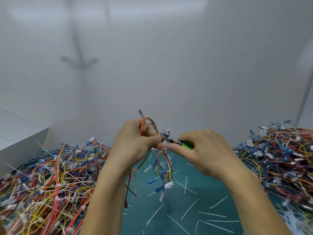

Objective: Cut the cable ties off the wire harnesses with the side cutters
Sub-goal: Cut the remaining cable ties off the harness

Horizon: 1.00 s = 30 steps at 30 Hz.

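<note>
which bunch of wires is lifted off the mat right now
The harness pinched in the left hand, its connectors dangling; the right hand holds the cutters to it. The left pile and right pile lie flat.

Both bare forearms rise from the lower frame toward centre, where the left hand (135,138) is fisted with thumb pressed to forefinger, facing the right hand (201,150), curled with its forefinger extended leftward.

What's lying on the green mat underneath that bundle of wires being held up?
Loose white cut ties lie scattered on the green mat beneath the held harness. The forearms cover part of the mat, so anything there is hidden.
</note>
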Each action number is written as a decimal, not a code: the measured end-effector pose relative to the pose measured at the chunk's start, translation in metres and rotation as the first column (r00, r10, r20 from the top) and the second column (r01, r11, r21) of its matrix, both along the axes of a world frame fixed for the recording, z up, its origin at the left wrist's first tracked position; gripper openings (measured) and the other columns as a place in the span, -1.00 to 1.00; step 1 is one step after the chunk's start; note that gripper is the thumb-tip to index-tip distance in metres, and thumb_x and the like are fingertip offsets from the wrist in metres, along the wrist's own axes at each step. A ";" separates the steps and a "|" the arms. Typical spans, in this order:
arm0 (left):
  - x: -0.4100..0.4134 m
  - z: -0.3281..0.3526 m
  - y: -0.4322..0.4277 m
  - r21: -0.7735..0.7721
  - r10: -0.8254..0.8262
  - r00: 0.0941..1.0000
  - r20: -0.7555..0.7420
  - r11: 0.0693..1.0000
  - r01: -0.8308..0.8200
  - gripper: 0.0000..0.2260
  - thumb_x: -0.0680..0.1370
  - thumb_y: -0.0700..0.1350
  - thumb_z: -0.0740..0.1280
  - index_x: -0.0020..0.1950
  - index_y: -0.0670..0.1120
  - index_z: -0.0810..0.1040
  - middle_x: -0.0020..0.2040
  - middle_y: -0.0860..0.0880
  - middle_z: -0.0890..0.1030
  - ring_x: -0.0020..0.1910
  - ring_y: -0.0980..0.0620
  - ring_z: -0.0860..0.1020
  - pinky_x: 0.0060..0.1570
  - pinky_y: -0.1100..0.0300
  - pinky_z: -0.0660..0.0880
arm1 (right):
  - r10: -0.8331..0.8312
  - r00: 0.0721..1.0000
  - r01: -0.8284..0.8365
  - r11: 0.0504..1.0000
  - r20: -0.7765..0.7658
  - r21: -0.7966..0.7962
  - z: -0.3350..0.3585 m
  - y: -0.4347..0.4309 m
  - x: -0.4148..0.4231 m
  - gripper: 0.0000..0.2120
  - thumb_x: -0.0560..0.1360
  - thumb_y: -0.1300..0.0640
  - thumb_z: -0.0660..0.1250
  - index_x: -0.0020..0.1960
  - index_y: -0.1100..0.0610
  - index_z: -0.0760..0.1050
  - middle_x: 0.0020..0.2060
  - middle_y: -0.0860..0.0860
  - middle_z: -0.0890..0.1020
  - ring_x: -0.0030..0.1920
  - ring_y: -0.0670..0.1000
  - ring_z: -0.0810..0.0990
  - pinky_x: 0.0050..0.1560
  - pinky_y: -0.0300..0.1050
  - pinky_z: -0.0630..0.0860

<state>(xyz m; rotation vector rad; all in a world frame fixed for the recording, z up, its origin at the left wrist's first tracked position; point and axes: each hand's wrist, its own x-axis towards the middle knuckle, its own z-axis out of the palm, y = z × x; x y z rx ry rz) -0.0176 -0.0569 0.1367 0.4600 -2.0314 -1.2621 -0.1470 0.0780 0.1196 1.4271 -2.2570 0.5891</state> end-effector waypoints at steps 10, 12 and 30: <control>0.001 -0.001 0.000 -0.006 0.008 1.000 0.020 1.000 -0.008 -0.60 0.46 -0.42 0.40 -0.27 -0.08 0.22 -0.29 -0.07 0.71 -0.33 0.01 0.70 -0.38 0.32 0.52 | 0.009 1.000 -0.009 1.000 0.012 0.000 0.000 0.001 0.001 -0.29 0.35 -0.54 -0.07 -0.29 0.12 0.35 -0.45 0.06 0.42 -0.33 0.03 0.39 -0.30 -0.09 0.37; 0.001 -0.001 0.000 -0.010 0.010 1.000 0.020 1.000 -0.010 -0.60 0.46 -0.42 0.40 -0.28 -0.08 0.22 -0.29 -0.07 0.71 -0.33 0.01 0.70 -0.39 0.33 0.51 | 0.007 1.000 -0.007 1.000 0.020 -0.002 0.000 0.002 0.002 -0.31 0.38 -0.53 -0.04 -0.30 0.12 0.34 -0.46 0.06 0.41 -0.35 -0.02 0.38 -0.30 -0.09 0.37; 0.000 -0.001 -0.001 -0.034 0.026 0.999 0.039 0.999 -0.025 -0.60 0.46 -0.42 0.39 -0.27 -0.09 0.22 -0.27 -0.15 0.71 -0.31 -0.03 0.70 -0.12 0.05 0.63 | 0.004 1.000 -0.004 1.000 0.016 0.026 0.003 0.003 0.004 -0.27 0.37 -0.55 -0.04 -0.21 0.10 0.48 -0.39 0.07 0.50 -0.27 0.09 0.45 -0.27 -0.09 0.42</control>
